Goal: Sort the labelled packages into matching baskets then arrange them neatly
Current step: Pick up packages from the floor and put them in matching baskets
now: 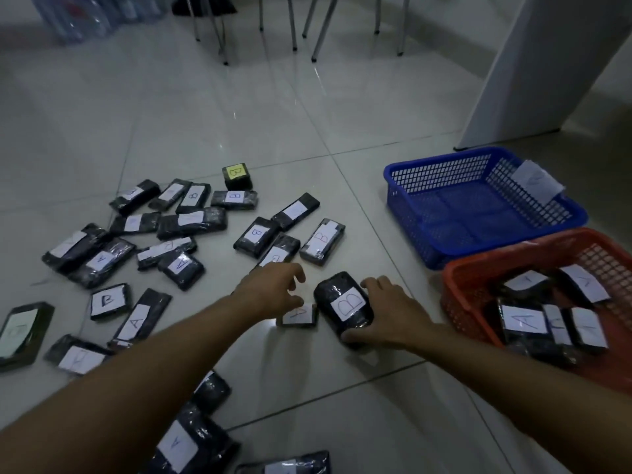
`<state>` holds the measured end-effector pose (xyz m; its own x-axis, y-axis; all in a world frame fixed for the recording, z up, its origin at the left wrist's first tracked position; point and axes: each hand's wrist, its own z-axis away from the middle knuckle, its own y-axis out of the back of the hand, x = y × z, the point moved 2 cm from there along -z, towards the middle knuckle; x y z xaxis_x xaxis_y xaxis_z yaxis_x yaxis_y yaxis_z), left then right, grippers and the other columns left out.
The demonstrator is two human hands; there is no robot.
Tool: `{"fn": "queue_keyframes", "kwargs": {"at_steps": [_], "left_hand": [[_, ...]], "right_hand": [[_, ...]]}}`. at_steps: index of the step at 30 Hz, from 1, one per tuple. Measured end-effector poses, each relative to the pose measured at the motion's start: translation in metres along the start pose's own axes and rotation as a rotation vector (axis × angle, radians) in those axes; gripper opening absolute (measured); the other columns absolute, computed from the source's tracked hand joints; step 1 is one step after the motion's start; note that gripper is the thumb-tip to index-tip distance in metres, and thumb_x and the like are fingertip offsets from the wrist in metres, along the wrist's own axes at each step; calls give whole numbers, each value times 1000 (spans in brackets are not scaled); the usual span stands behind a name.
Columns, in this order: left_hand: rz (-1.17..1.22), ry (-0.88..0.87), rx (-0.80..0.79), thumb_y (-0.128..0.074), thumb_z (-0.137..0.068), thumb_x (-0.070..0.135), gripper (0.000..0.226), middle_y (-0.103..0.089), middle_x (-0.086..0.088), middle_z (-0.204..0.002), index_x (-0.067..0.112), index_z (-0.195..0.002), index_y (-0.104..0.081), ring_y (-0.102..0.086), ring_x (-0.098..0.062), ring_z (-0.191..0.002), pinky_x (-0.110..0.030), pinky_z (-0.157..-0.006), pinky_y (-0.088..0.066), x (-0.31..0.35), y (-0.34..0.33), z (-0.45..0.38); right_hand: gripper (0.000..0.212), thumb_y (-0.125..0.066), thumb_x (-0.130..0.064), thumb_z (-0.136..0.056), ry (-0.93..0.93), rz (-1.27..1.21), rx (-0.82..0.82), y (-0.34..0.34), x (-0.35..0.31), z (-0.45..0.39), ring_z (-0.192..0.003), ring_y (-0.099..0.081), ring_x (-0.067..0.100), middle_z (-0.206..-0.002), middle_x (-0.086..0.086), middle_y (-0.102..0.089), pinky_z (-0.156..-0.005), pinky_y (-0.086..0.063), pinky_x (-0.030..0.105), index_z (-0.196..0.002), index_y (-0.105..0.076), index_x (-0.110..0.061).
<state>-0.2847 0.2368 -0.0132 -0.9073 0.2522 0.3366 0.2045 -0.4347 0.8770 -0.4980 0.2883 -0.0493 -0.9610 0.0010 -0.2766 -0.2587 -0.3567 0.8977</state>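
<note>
Pale glossy floor tiles (239,107), dim light; chair legs (294,25) stand at the far edge. Black wrapped packages (191,222) with white paper labels lie scattered over the left and middle of the floor, some marked A, some B; a small one with a yellow B label (237,175) sits farthest out. Your right hand (383,314) grips a rounded package marked B (345,307) low over the tiles, fingers over its far end, thumb at the near end. Your left hand (273,290) hovers just left of it, fingers loosely curled, holding nothing, above a small package (298,315). At right, a blue basket (441,165) with a paper tag on its far wall holds no packages. Nearer, touching it, an orange basket (455,302) holds several packages, one clearly marked A.
</note>
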Motion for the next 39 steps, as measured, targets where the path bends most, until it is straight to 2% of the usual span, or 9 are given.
{"fn": "queue_keyframes", "kwargs": {"at_steps": [7, 12, 15, 22, 27, 30, 33, 36, 39], "left_hand": [[-197, -108, -5, -65, -86, 34, 54, -46, 1, -136, 24, -134, -43, -45, -20, -123, -35, -95, -43, -14, -27, 2], [-238, -167, 129, -58, -88, 37, 43, -48, 2, -131, 23, -127, -44, -46, -20, -119, -35, -88, -46, -34, -23, 1], [-114, -57, 232, -56, -86, 35, 36, -51, -3, -124, 20, -118, -46, -48, -23, -111, -33, -77, -42, -65, -6, -4], [66, 90, 294, -61, -84, 40, 43, -53, -3, -119, 20, -119, -48, -48, -23, -109, -39, -85, -47, -123, 27, -22], [101, 164, 413, -67, -81, 33, 45, -49, -2, -122, 19, -121, -49, -40, -23, -117, -37, -90, -44, -155, 39, -22], [160, 219, 336, -71, -75, 29, 58, -45, -3, -129, 22, -128, -47, -38, -24, -124, -37, -100, -41, -189, 39, -11], [108, 261, 199, -69, -79, 24, 78, -35, -3, -148, 26, -146, -30, -26, -26, -138, -43, -112, -30, -220, 27, 7], [172, 306, 181, -63, -80, 11, 84, -31, -4, -152, 25, -150, -19, -28, -25, -139, -43, -111, -32, -236, 20, 19], [87, 287, 232, -63, -82, 16, 87, -30, -6, -151, 29, -152, -13, -33, -26, -134, -45, -106, -38, -236, 15, 19]], "right_hand": [[88, -76, -61, -61, -45, -28, 85, -22, -8, -1, -109, -49, 21, -122, 0, -46, -82, -48, 35, -131, -35, -25], [82, -75, -52, -63, 150, 156, 115, 27, -9, -13, -104, -51, 20, -121, -1, -48, -80, -53, 39, -130, -37, -25], [83, -76, -54, -62, 261, 206, 100, 83, -33, -35, -104, -52, 17, -119, -4, -49, -80, -53, 39, -131, -38, -26], [89, -74, -52, -64, 311, 385, 150, 92, -77, -79, -111, -42, 20, -127, -2, -43, -88, -48, 40, -138, -34, -25], [81, -76, -41, -65, 366, 93, 228, 64, -91, -114, -104, -50, 20, -123, -2, -44, -83, -49, 36, -136, -39, -25], [79, -81, -35, -68, 448, -12, 247, 53, -112, -133, -100, -52, 16, -123, -2, -46, -79, -42, 27, -136, -41, -22], [83, -83, -34, -69, 519, -45, 202, 42, -138, -151, -106, -50, 15, -126, 0, -47, -84, -40, 25, -138, -40, -19], [89, -84, -33, -69, 546, -85, 132, 31, -164, -165, -116, -48, 17, -131, 2, -46, -95, -42, 29, -142, -37, -16], [87, -84, -31, -67, 588, -128, 152, 18, -179, -166, -115, -48, 16, -128, 2, -46, -92, -39, 25, -140, -39, -17]]}}
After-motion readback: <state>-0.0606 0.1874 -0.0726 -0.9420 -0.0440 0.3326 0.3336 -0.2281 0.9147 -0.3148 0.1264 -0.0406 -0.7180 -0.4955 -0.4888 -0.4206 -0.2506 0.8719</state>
